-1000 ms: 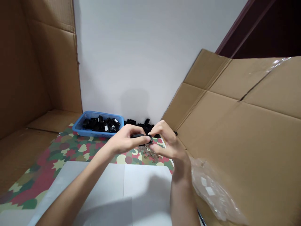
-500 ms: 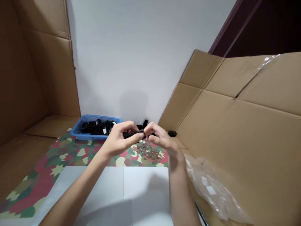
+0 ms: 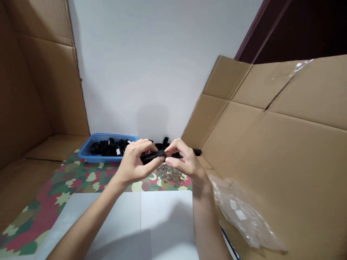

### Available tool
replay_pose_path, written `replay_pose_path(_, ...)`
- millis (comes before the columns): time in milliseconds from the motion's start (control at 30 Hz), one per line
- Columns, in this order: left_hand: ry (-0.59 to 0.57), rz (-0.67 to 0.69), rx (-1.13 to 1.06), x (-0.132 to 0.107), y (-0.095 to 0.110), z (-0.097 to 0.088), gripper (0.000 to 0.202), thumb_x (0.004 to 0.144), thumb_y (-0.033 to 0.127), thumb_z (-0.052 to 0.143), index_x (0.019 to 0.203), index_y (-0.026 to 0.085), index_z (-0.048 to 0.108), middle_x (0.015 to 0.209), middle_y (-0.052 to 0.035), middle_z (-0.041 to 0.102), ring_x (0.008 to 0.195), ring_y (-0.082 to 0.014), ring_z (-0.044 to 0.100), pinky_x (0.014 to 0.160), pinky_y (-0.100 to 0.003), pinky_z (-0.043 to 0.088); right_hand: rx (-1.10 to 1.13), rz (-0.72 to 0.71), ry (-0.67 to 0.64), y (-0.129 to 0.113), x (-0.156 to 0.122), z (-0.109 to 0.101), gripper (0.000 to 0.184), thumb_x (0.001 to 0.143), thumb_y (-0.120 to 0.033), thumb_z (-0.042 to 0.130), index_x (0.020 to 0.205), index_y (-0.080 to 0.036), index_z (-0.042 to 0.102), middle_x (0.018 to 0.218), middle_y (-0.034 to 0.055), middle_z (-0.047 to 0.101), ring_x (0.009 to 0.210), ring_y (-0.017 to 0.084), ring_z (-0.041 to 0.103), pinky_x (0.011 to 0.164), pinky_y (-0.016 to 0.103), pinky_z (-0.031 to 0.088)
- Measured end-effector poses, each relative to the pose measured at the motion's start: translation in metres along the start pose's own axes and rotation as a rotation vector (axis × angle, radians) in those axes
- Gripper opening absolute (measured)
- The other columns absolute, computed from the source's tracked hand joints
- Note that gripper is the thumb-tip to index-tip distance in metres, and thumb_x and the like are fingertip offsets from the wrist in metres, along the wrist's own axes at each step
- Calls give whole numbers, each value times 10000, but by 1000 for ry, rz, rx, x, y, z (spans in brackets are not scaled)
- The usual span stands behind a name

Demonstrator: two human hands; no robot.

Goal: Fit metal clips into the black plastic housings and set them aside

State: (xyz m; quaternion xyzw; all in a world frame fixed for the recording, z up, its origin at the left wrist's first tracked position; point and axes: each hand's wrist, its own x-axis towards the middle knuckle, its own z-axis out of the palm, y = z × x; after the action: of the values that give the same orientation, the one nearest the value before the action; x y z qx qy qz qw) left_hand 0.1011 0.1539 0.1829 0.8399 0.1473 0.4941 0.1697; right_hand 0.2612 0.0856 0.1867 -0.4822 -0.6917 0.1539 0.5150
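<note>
My left hand is closed on a black plastic part, long and narrow, gripped between thumb and fingers above the table. At the right end of that part, the thumb and forefinger of my right hand come together in a pinch. Anything small between those fingertips is too hidden to make out. Below and behind the hands lies a pile of small metal pieces. A blue basket to the left holds many black parts, some with white labels.
More black parts lie along the wall behind my hands. White sheets cover the near part of the camouflage-patterned cloth. Cardboard panels stand on both sides. A clear plastic bag lies at the right.
The black part has turned slightly, so more of its side and rounded end shows. My right thumb has straightened towards its end. The view has shifted a little.
</note>
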Motion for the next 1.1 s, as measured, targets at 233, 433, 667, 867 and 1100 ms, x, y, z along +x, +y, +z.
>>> replay_pose_path(233,42,56,92,-2,-1,1,200,765,279,603,613,169,534,547,36,474,540,-109,422,536,-251,308,-300,-182,96,-7,-8,3,38,757,-233,501,766,-215,533,714,11,524,708,175,545,633,302,452)
replay_pose_path(433,70,50,110,-2,-1,2,198,751,269,605,600,171,522,542,38,456,525,-108,409,532,-253,301,-495,-259,137,-11,-10,6,73,806,-198,470,807,-196,543,710,25,523,727,192,537,650,320,459)
replay_pose_path(667,65,-106,-91,0,4,1,210,733,301,617,590,174,528,550,30,476,526,-110,420,537,-255,314,-460,-191,116,-14,-12,2,126,841,-280,485,877,-203,578,738,30,539,784,208,532,716,345,437)
replay_pose_path(867,166,-471,-650,0,7,11,239,690,361,654,590,171,550,574,32,455,553,-103,393,532,-242,299,-102,112,-86,5,-2,-1,240,862,-453,476,884,-233,570,820,19,554,824,195,546,755,342,431)
replay_pose_path(1100,215,-703,-1142,-3,6,21,275,591,419,732,695,175,659,670,-12,576,667,-149,530,640,-263,428,339,60,-121,11,8,44,283,785,-418,563,1024,-268,531,990,24,549,962,207,518,844,339,440)
